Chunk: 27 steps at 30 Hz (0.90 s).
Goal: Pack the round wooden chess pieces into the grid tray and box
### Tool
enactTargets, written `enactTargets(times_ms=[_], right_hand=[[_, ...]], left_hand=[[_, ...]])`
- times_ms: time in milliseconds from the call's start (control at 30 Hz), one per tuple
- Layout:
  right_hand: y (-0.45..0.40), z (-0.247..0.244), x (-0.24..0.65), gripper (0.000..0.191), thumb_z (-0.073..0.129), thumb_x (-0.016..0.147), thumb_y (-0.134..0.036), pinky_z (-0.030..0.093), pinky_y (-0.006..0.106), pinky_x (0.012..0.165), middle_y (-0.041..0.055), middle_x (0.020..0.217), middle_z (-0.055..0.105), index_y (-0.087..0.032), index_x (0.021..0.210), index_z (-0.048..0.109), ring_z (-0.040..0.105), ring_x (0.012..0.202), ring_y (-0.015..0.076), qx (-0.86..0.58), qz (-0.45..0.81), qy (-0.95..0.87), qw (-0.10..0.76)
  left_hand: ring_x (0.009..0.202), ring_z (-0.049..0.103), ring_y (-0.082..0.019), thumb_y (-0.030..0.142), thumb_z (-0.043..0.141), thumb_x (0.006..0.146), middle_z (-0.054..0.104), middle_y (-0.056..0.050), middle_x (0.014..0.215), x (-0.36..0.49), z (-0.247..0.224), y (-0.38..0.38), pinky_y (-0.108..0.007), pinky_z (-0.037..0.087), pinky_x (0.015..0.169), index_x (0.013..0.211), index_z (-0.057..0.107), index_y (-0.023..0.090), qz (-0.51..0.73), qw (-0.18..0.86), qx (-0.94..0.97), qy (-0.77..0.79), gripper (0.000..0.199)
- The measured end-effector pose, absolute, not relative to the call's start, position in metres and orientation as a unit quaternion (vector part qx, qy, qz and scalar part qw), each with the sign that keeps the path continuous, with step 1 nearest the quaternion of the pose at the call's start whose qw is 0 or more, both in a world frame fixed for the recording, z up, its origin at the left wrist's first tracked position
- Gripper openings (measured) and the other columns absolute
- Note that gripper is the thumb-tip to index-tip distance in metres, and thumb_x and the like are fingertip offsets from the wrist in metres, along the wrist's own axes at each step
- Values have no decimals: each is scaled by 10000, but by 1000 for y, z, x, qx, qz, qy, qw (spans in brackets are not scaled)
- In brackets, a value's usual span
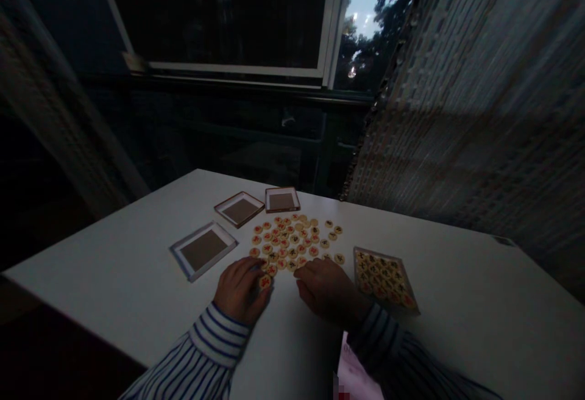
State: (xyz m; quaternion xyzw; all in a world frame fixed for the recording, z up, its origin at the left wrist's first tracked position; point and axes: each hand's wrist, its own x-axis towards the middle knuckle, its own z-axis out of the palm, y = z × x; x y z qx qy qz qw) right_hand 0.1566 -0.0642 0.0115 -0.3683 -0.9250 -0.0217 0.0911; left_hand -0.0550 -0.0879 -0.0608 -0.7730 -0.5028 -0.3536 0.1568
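Observation:
Round wooden pieces (284,243) with red or black characters lie loosely spread over the middle of a white table. My left hand (241,289) is at their near left edge, thumb and fingers closed around a red-marked piece (264,282). Across from it, my right hand (328,287) rests at the near right edge of the pieces, fingers curled and pressed together near a black-marked piece (292,264); whether it grips one is hidden. To its right, a clear box (409,284) holds rows of similar pieces, black-marked at the back and red-marked at the front.
Three shallow open boxes stand left of and behind the pieces: a grey-white one (191,275), a brown-rimmed one (238,225) and a smaller one (283,210). The white table (114,260) ends at a dark cabinet. A bead curtain (434,144) hangs behind the right side.

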Motion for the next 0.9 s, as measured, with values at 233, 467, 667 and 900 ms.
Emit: enactTargets(times_ms=[233, 467, 667, 900], right_hand=[[-62, 18, 163, 194, 384, 821, -219, 336, 287, 705, 48, 826, 593, -186, 902, 557, 512, 804, 166, -375, -16, -921, 106], [-56, 33, 178, 225, 366, 842, -231, 341, 274, 751, 55, 849, 604, -180, 934, 565, 522, 843, 154, -392, 8, -906, 158], [-53, 52, 193, 244, 371, 838, -243, 354, 274, 774, 56, 892, 616, -178, 964, 570, 534, 865, 156, -418, 14, -892, 172], [-53, 70, 213, 256, 384, 831, -270, 381, 278, 752, 52, 913, 627, -192, 986, 573, 551, 848, 159, -443, 6, -877, 186]], left_hand=[[934, 554, -238, 262, 555, 686, 624, -84, 981, -56, -56, -89, -423, 438, 787, 918, 512, 189, -341, 167, -791, -479, 246], [909, 569, -232, 248, 568, 672, 637, -76, 941, -50, -53, -88, -428, 431, 788, 925, 522, 190, -350, 181, -788, -473, 263], [904, 571, -230, 237, 569, 674, 635, -76, 930, -44, -47, -85, -407, 453, 771, 910, 525, 188, -353, 148, -799, -464, 246], [882, 573, -213, 217, 567, 685, 634, -62, 894, -23, -32, -78, -405, 452, 783, 889, 526, 191, -380, 120, -796, -455, 209]])
